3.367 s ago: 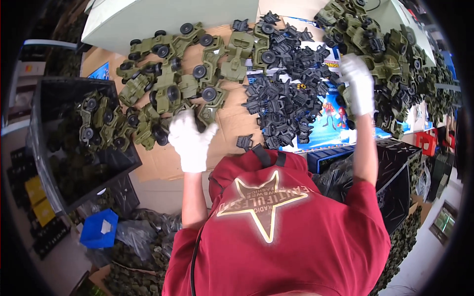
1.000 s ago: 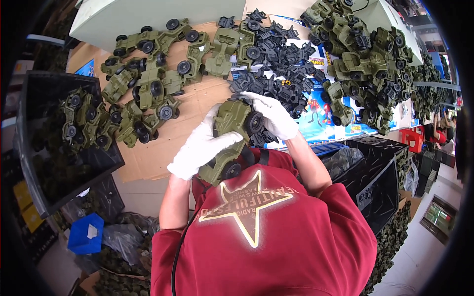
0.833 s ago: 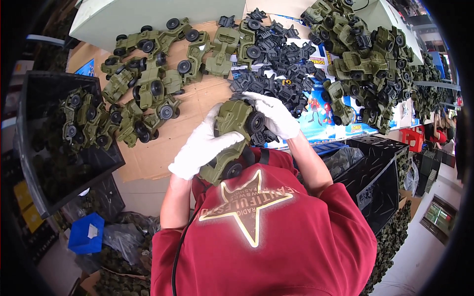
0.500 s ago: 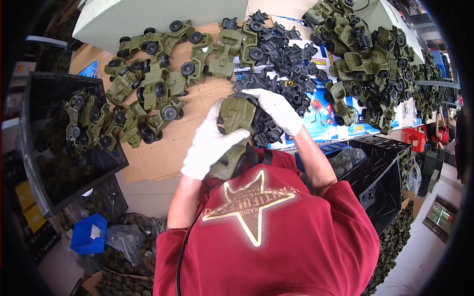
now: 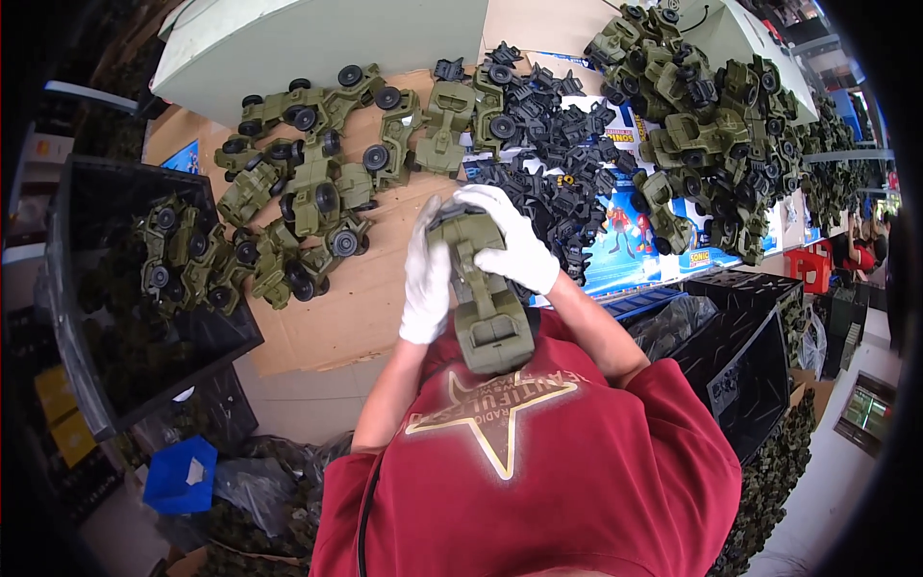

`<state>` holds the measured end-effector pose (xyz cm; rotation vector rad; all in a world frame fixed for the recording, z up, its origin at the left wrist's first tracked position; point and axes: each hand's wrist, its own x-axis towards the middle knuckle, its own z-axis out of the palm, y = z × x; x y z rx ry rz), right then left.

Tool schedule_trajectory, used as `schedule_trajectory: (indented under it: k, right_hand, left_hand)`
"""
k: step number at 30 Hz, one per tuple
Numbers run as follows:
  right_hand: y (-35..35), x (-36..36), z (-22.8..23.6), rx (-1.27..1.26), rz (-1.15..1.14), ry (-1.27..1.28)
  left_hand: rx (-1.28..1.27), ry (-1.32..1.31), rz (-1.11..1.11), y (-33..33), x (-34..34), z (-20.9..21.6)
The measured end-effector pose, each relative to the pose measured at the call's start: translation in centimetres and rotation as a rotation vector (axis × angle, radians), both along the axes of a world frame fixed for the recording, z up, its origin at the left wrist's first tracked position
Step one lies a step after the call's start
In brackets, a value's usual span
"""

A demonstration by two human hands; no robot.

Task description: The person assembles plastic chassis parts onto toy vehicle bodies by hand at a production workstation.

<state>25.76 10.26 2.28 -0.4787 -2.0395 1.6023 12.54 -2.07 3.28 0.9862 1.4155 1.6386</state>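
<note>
Close to my chest I hold an olive-green toy jeep [image 5: 492, 332] in both gloved hands, its long side running toward me. My left hand [image 5: 426, 279] wraps its left side, with the fingers up by the far end. Around the far right part closes my right hand [image 5: 519, 245], its thumb pressed on the jeep's upper surface. A dark piece shows at the far end under my fingers, mostly hidden. Just beyond my hands lies a heap of black plastic parts [image 5: 553, 135].
Several green toy jeeps [image 5: 312, 183] stand on cardboard [image 5: 375, 260] at the left, more in a black bin [image 5: 106, 317]. A large pile of jeeps [image 5: 702, 125] fills the right. Below sit a blue bin [image 5: 183, 476] and black crates [image 5: 731, 356].
The jeep has turned from its side to show its upper face, lying straighter toward me. My left hand moved right and along its side; my right thumb now rests on top.
</note>
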Motion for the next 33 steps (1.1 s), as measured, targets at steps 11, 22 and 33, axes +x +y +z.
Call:
schedule_trajectory:
  k: [11, 22, 33]
  right_hand:
    - [-3.2, 0.7, 2.0, -0.087, -0.254, 0.087]
    - [-2.8, 4.7, 0.3, -1.136, 0.044, -0.009]
    - [20.6, 20.9, 11.9, -0.276, -0.97, 0.54]
  left_hand:
    - [0.05, 0.265, 0.158, 0.4, 1.3, 0.2]
    - [-0.098, 0.45, 0.224, 3.9, -0.9, -1.5]
    - [-0.537, -0.05, 0.103, -1.2, -3.5, -4.5]
